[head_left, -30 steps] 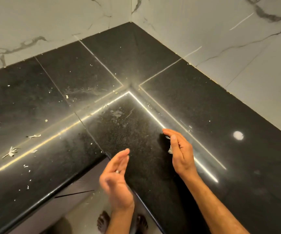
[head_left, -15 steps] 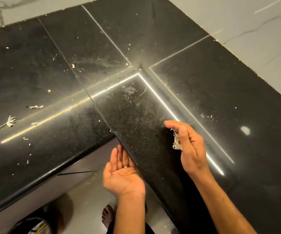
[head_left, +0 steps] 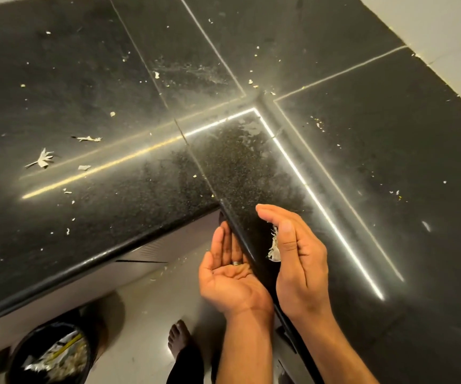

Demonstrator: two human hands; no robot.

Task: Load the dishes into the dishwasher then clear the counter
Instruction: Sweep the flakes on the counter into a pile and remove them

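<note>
- Your right hand, fingers curved, sweeps pale scraps along the counter edge.
- Your left hand waits below, palm spread.
- Sweep too fast and scraps may miss your palm, landing beside the bin.

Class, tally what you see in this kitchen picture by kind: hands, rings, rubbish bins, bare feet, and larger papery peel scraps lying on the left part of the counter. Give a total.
Hands: 2, the left hand and the right hand
Rings: 1
Rubbish bins: 1
Bare feet: 1
Larger peel scraps on the left counter: 3
Total: 8
</note>
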